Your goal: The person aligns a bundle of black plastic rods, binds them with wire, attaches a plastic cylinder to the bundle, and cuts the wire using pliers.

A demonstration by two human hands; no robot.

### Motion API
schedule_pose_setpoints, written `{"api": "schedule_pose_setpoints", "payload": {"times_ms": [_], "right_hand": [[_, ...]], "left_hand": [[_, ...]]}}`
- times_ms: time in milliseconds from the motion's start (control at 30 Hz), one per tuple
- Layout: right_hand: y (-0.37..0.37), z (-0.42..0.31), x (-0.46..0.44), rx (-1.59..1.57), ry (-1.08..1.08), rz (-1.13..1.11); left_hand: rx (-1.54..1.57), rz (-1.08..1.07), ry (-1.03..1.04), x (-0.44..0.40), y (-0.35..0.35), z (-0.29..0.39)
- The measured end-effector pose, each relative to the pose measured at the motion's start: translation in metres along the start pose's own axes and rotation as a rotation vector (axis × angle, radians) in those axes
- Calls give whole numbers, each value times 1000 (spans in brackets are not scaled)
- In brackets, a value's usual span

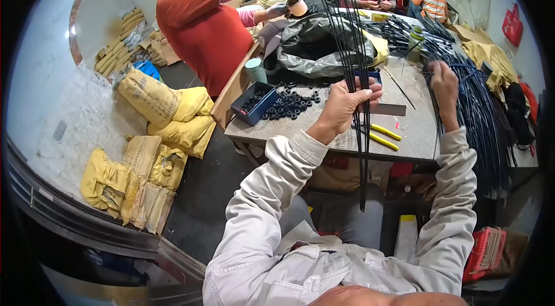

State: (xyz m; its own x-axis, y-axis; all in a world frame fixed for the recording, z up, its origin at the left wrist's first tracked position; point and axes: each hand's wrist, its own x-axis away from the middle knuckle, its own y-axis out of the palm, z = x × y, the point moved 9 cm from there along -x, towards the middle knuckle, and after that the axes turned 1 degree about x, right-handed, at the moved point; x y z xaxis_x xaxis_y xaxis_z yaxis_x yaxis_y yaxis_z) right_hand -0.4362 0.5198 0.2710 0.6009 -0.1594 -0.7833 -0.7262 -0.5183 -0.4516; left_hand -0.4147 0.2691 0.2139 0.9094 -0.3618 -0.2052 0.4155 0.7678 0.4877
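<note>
My left hand [345, 106] is closed around a bundle of long, thin black rods [363, 158], held upright over the table's front edge. The rods reach far above the hand and hang below it towards my knee. My right hand [444, 87] is at the table's right side, beside a large pile of dark rods [477, 121]. Its fingers look curled together and slightly blurred; what they hold is hidden. Between the hands lie yellow-handled pliers [384, 137], a dark flat bar [387, 110] and a thin stick [399, 87].
Small black rings [292, 103] lie beside a blue box [254, 103] and a pale green cup [255, 70]. A grey plastic bag [324, 45] and a greenish bottle [415, 43] stand farther back. A person in red [199, 34] holds a mug [297, 6]. Yellow sacks [153, 95] line the left.
</note>
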Motion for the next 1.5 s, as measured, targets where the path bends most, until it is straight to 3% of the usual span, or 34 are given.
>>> {"api": "schedule_pose_setpoints", "payload": {"times_ms": [33, 100, 167, 233, 333, 400, 433, 467, 533, 633, 700, 733, 800, 867, 933, 967, 1033, 1067, 1100, 1167, 1200, 1300, 1500], "right_hand": [[-4, 18, 9, 128, -52, 10], [33, 94, 53, 501, 61, -206], [40, 114, 104, 654, 153, -358], [55, 153, 142, 807, 92, -567], [43, 104, 140, 713, -88, -495], [35, 23, 133, 305, -120, -432], [64, 12, 142, -135, 102, -662], [87, -7, 162, -652, 305, -750], [81, -81, 185, -1195, 687, -863], [86, -97, 195, -1547, 944, -735], [71, -122, 174, -1598, 813, -712], [70, -126, 171, -1517, 809, -679], [73, -132, 161, -1238, 574, -781], [73, -132, 161, -1183, 682, -753], [75, -121, 157, -1140, 685, -722], [69, -124, 150, -1153, 629, -700], [60, -123, 142, -1168, 553, -677], [58, -119, 140, -1170, 535, -669], [54, -120, 139, -1173, 498, -730], [44, -131, 146, -1154, 570, -765], [45, -135, 154, -1128, 650, -810], [46, -140, 168, -1174, 673, -859], [52, -142, 171, -1170, 653, -840]], "left_hand": [[6, 3, 1, 1, -2, 0], [22, -2, -5, -1, -2, -1], [27, -20, -11, -2, -1, -5], [28, -35, -15, -3, 1, -9], [53, -62, -18, -1, 5, -10], [73, -77, -5, -4, 9, -14], [103, -85, 18, -7, 12, -17], [99, -75, 8, -7, 18, -18], [120, -63, 18, -9, 23, -23], [83, -24, -4, -4, 22, -17], [96, -73, -11, -8, 18, -11], [126, -51, -9, -9, 11, -11], [147, -24, -13, -10, 8, -8], [121, -41, 33, -9, 8, -2], [-149, -88, 46, -8, 3, 0], [-346, -120, -61, 0, 0, -4], [-1097, 52, 313, 26, -4, 39], [-1221, 175, 599, 47, 1, 61], [-1178, 226, 620, 57, -1, 69], [-1221, 315, 1018, 77, 12, 90], [-1250, 260, 891, 65, 8, 76], [-748, 118, 418, 34, -16, 32], [-892, 196, 549, 32, -20, 21]]}}
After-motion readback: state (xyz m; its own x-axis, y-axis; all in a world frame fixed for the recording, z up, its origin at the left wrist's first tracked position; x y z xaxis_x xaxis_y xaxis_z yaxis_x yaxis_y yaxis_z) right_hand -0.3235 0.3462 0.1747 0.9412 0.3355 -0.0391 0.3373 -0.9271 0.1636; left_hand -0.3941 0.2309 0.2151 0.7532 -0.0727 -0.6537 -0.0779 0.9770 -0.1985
